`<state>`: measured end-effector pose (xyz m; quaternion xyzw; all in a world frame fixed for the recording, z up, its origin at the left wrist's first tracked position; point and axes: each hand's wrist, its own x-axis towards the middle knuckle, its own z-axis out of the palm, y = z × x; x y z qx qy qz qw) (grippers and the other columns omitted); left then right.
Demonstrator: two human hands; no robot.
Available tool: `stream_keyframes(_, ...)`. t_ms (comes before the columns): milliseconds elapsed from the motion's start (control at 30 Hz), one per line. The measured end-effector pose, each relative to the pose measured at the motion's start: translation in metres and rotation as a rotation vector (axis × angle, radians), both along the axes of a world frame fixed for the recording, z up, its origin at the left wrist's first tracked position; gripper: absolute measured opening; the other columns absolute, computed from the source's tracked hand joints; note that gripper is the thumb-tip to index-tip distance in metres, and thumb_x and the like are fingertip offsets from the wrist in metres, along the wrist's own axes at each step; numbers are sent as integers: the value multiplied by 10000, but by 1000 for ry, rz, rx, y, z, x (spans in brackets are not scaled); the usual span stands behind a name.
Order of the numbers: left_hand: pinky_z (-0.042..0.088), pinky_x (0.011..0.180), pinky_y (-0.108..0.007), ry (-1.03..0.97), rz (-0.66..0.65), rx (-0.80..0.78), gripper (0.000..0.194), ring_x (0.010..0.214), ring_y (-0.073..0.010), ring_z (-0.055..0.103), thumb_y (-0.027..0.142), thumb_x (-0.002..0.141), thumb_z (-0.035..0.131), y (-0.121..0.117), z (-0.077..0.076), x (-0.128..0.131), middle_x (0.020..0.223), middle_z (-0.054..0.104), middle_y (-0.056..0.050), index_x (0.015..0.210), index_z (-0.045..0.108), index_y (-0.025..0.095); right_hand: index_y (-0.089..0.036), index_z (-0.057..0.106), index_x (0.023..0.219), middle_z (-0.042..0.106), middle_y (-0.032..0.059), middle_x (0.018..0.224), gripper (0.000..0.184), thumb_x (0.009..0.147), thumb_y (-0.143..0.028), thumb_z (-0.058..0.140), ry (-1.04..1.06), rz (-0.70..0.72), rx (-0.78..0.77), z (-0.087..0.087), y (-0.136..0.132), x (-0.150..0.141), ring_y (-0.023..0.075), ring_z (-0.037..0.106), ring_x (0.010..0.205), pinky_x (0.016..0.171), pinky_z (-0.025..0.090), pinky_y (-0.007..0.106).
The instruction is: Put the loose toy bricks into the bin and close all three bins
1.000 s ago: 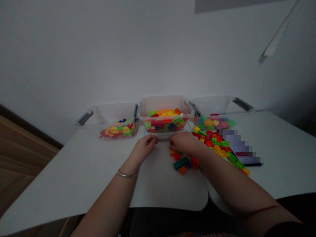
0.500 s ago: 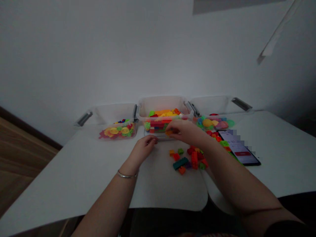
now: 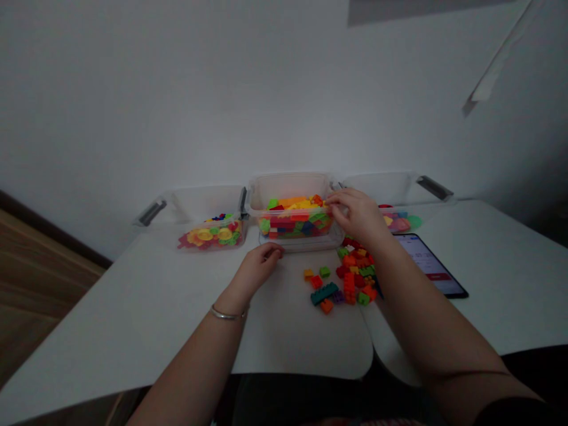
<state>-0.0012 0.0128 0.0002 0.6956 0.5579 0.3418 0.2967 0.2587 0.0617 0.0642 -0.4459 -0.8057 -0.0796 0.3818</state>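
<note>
A: Where's the middle box, and what has changed around it?

B: It stands at the back of the table, with bricks heaped inside. The right hand is at its right rim now; half a second ago it was in front of the box with a yellowish piece between the fingers.

A: Does it have that piece now?

B: I can't tell. The thumb and fingers are drawn close together, but no piece shows between them. I'd judge the work has shifted from the pile to the box.

A: And the left hand?

B: Same place, fingers curled, near the front edge of a clear lid-like piece under the box. Whether it grips or touches that, I can't tell.

A: Any loose bricks?

B: Yes, the loose bricks lie in front and to the right, a teal one among them, so that part looks unfinished. The right forearm now covers part of the phone.

A: Farther out?

B: A left box and a right box flank the middle one, both with colourful pieces inside.
</note>
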Motion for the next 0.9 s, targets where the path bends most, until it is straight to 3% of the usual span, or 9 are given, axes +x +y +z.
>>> stream_keyframes(300,522,795,-340,22,-8,-7,287,831,-217,668,350,839,470,1,-2,0,868,729,-56,938,679,181,-157,704,943,704,112,995,249,897,-319,522,-267,-89,-98,7,-6,-2,257,627,954,887,439,388)
stream_keyframes(467,525,794,-339,10,-8,-9,286,829,-213,668,346,836,472,2,-2,-1,869,726,-59,939,678,176,-145,700,970,672,139,1035,204,870,-248,556,-350,-154,-113,6,-8,-6,272,616,936,849,442,394)
stream_keyframes(767,523,784,-330,8,-9,13,304,811,-212,669,353,841,474,2,-6,-2,850,726,-60,950,693,171,-132,636,1154,679,134,1076,329,875,-285,555,-247,-94,-94,12,-12,-2,280,605,993,880,455,392)
stream_keyframes(900,519,776,-315,22,3,15,311,816,-210,668,358,844,475,2,-7,-2,856,728,-56,958,696,172,-152,681,1041,699,113,992,244,893,-268,526,-144,-52,26,20,-20,-1,266,606,962,882,448,383)
